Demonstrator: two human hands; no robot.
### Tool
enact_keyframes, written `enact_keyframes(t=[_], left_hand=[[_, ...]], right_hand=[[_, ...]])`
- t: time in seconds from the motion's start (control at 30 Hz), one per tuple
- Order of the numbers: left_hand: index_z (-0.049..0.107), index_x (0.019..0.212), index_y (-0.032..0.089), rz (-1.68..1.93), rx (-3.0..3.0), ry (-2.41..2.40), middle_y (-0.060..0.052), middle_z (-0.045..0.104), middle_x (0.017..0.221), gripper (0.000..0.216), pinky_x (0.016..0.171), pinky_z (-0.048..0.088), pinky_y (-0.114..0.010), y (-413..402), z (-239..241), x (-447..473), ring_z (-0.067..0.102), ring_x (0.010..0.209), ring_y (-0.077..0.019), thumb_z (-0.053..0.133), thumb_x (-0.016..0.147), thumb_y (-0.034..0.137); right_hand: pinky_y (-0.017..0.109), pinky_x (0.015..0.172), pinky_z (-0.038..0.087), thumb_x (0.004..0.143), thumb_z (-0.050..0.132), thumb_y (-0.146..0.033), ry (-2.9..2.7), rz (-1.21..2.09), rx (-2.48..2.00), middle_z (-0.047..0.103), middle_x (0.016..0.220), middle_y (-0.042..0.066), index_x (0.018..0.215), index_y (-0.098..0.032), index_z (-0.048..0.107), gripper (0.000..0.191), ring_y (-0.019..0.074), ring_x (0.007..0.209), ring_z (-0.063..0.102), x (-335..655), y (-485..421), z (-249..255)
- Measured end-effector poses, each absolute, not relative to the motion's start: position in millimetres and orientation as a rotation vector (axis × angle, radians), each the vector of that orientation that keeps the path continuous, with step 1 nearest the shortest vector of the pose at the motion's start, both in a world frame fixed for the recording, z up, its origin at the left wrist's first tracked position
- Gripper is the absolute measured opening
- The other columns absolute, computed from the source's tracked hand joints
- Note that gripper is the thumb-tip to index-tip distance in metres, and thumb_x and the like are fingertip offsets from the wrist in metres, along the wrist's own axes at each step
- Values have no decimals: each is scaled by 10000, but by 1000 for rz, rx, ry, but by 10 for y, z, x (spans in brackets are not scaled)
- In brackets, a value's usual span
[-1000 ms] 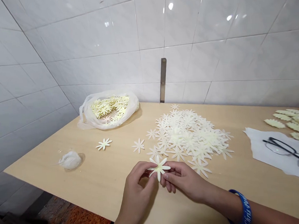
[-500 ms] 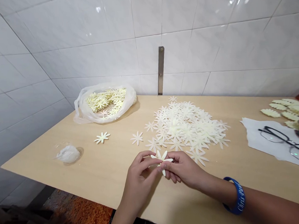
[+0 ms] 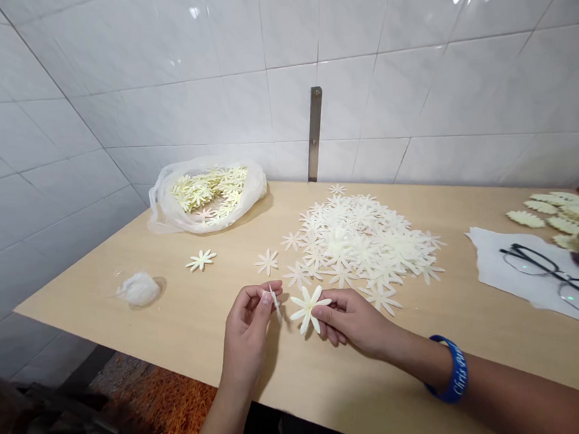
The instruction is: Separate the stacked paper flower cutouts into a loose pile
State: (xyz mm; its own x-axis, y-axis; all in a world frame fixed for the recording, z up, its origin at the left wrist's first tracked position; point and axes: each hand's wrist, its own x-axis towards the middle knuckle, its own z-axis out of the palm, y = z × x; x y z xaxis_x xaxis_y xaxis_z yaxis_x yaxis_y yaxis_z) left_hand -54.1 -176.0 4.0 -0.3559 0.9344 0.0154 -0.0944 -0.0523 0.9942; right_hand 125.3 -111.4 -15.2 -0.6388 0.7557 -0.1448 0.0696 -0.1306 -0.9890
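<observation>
As we look down in the head view, our right hand [image 3: 345, 316] pinches a pale flower cutout [image 3: 310, 309] between thumb and fingers, above the near part of the table [image 3: 192, 318]. Its broad face is turned up towards us, and its narrow petals radiate all round, so no single long axis stands out. Our left hand [image 3: 247, 317] pinches a second cutout [image 3: 275, 302] just beside it, the two apart; this one we see edge-on (a mere sliver), its long axis nearly upright in view, with the lower end leaning slightly right.

Towards the back left, a translucent plastic bag [image 3: 256, 196] lies with its mouth open to us, holding many yellowish flowers [image 3: 210, 188] and a pinkish one [image 3: 205, 213]. Nearer, we find a small crumpled clear wrap [image 3: 139, 289]; we cannot tell what it contains. Beyond our right hand spreads a heap of pale flowers [image 3: 361, 238].
</observation>
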Motion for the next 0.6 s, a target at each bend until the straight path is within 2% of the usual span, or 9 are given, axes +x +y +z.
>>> enact_keyframes(t=[0.1,0.17,0.3,0.37,0.47,0.6], left_hand=[[542,842,192,1594,837,1339,-1,655,860,213,721,476,-217,-1735,8,-542,609,770,-106,663,821,366],[559,933,208,1608,777,1331,38,621,755,261,646,449,-181,-1718,-5,-543,565,666,-74,725,767,322],[589,1117,207,1571,740,1333,20,643,819,480,698,461,-186,-1695,-5,-553,585,757,-91,787,684,264],[642,1033,174,1528,747,1367,8,642,807,407,689,462,-194,-1689,0,-557,578,736,-95,794,666,262],[663,771,136,1462,839,1396,10,608,711,201,645,442,-195,-1687,4,-559,536,657,-85,763,701,296],[603,637,140,1444,959,1421,28,538,581,264,604,407,-203,-1704,1,-556,491,588,-86,697,772,346]], right_hand=[[196,434,377,881,578,-436,-1633,1799,-909,597,602,0,692,-158,581,336,82,474,528,1258,-1097,-168],[207,462,405,886,572,-439,-1623,1786,-898,580,596,-5,704,-159,593,335,86,487,530,1257,-1087,-157],[225,490,424,883,579,-445,-1592,1782,-876,561,562,-12,711,-160,602,334,92,485,524,1252,-1076,-150],[232,498,426,885,577,-450,-1558,1778,-864,563,559,-10,721,-161,603,334,96,489,523,1256,-1075,-162],[236,502,424,891,571,-453,-1511,1771,-837,573,578,-4,729,-161,604,335,96,495,517,1269,-1073,-183],[235,499,416,892,577,-444,-1476,1785,-818,574,591,-4,728,-163,603,326,94,497,507,1283,-1071,-198]])
